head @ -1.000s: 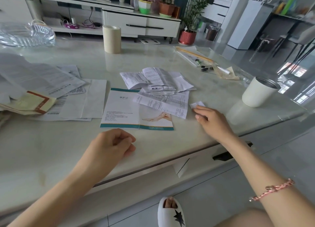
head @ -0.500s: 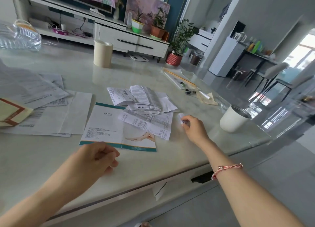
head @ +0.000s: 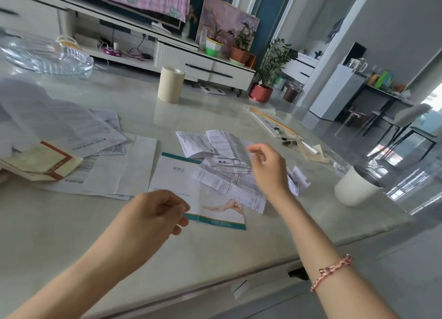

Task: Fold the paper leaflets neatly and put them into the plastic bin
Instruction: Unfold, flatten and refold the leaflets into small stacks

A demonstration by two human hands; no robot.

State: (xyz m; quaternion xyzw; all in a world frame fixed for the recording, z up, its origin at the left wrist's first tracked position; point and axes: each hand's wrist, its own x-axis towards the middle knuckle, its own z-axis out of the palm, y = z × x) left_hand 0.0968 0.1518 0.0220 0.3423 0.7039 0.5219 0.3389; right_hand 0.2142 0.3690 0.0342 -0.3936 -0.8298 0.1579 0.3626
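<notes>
- The right hand (head: 267,172) is seen raised over the heap of small leaflets (head: 222,148) in the middle of the table (head: 71,242). Its fingers are relaxed, the thumb is apart from the forefinger, and nothing is held.
- The left hand (head: 155,213) is held low at the near corner of the teal-edged brochure (head: 177,182). Its fingers are loosely curled, and no paper can be made out between them.
- The step in hand is judged to be the picking of one leaflet to fold. Little of the task looks done, since most sheets lie open and scattered.
- Only one sheet should be taken. The long printed strip (head: 229,189) lies on top of the brochure, so it is best lifted off first, not dragged.
- A small folded leaflet (head: 300,177) lies just beside the right hand, on the side of the white cup (head: 356,187), and could be gathered afterwards.
- For a neat fold, the sheet should be laid flat and its edges matched. The crease is then pressed with flat fingers while the sheet is pinned by the other hand.
- Thin paper is expected to slip and buckle, so existing creases are best followed.
- The clear ribbed container (head: 47,57) at the far left may be the bin, though that cannot be told for sure. It stands well apart from the leaflets, so a long reach would be needed.
</notes>
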